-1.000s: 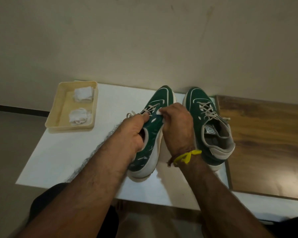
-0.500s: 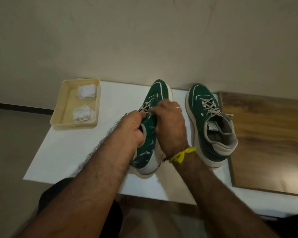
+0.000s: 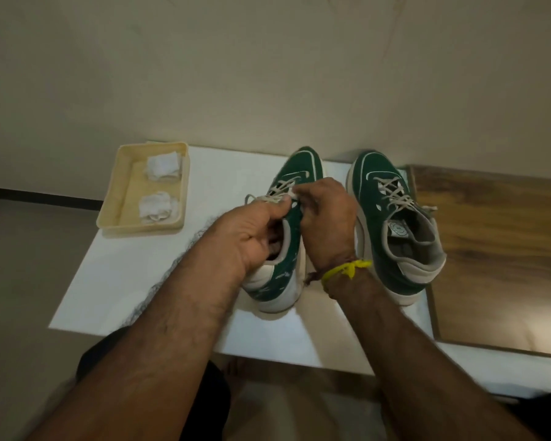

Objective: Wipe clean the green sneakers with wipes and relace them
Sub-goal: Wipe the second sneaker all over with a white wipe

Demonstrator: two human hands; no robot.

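Plain beige wall behind, white tabletop [image 3: 134, 281] sitting against it, wooden board [image 3: 497, 249] lying along its right side. Two green sneakers are standing toe-to-wall near the middle. Right sneaker [image 3: 392, 224] is sitting flat, already laced, nobody touching it. Left sneaker [image 3: 287, 272] is tipping onto its side, sole facing right.

Left hand [image 3: 252, 233] is curling over the collar and pinching a lace [image 3: 258, 197] near the top eyelets; a loose loop is sticking out to the left. Right hand [image 3: 326, 218] is bunching its fingers [image 3: 303, 198] on the lace crossing just above; can't tell exactly which strand it's pinching.

Cream tray [image 3: 109, 214] at far left is holding two crumpled wipes [image 3: 158, 206], well apart from the shoes.

Looks like wiping is over and relacing of the second shoe is nearing the top. Next move is probably calling for pulling both ends even, tightening, then tying off, while keeping the shoe steady.
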